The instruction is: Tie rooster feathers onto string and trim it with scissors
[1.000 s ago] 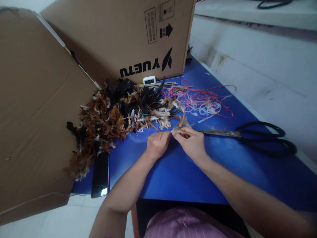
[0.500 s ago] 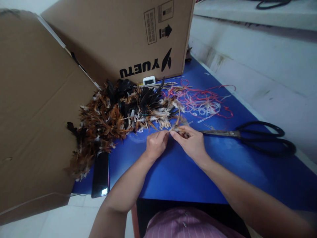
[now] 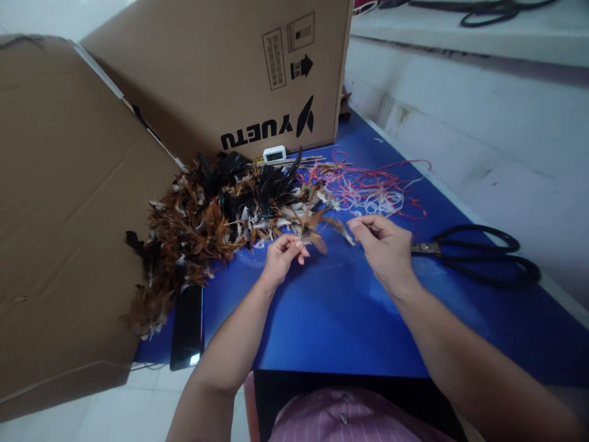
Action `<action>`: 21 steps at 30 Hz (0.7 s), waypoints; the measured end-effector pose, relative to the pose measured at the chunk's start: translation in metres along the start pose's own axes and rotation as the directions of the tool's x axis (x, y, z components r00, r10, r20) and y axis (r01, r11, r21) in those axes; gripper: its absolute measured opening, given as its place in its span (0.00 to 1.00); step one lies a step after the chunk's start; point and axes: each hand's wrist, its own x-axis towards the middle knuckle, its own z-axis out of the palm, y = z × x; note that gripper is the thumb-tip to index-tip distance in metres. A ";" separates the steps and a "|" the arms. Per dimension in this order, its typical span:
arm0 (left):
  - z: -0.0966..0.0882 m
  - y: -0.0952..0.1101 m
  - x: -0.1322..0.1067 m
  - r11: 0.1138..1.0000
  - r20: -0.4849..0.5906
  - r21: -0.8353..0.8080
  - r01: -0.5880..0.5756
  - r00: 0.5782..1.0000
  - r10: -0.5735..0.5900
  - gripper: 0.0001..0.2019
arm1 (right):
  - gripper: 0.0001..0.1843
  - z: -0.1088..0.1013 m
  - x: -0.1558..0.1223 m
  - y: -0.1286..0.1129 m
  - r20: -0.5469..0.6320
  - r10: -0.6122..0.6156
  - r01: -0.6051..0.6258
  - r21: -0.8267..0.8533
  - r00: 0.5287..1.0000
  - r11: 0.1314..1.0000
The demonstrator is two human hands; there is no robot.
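My left hand (image 3: 281, 259) is closed in a pinch on a small bunch of brown feathers (image 3: 315, 240), which sticks out to the right past the thumb. To the right of it, my right hand (image 3: 384, 245) has thumb and forefinger pressed together; whatever is between them is too fine to make out. A single pale-brown feather (image 3: 341, 231) is just left of those fingertips, and I cannot tell whether they touch it. Behind the left hand spreads a big heap of brown, black and white feathers (image 3: 197, 215). Large black-handled scissors (image 3: 478, 252) lie right of my right hand, their blades partly hidden behind it.
Tangled red and white plastic strings (image 3: 368, 184) lie beyond my hands on the blue table (image 3: 345, 325). Thin sticks and a small white digital display (image 3: 275, 153) are by a cardboard box (image 3: 216, 73). A phone (image 3: 187, 325) lies at the left edge.
My hands were together at the feathers and are now apart. The right hand has moved right and slightly up; the left has shifted a little left with the bunch.
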 end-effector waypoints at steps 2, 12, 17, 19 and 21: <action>0.000 0.001 0.001 0.999 -0.006 -0.047 0.025 1.000 -0.025 0.19 | 0.07 -0.007 0.006 -0.001 0.040 -0.001 0.003 -0.049 0.999 0.999; -0.006 0.003 0.009 0.974 -0.056 -0.216 0.066 0.995 -0.080 0.19 | 0.08 -0.066 0.022 0.045 0.253 -0.132 0.239 -0.458 0.958 0.856; -0.004 0.003 0.010 0.967 -0.074 -0.248 0.064 0.994 -0.085 0.20 | 0.09 -0.072 0.029 0.065 0.371 -0.242 0.425 -0.567 0.896 0.705; -0.004 0.004 0.009 0.966 -0.073 -0.250 0.060 0.994 -0.081 0.20 | 0.10 -0.069 0.035 0.067 0.394 -0.288 0.481 -0.600 0.873 0.639; -0.003 0.004 0.009 0.967 -0.069 -0.248 0.060 0.994 -0.079 0.20 | 0.11 -0.064 0.043 0.069 0.401 -0.323 0.514 -0.621 0.857 0.591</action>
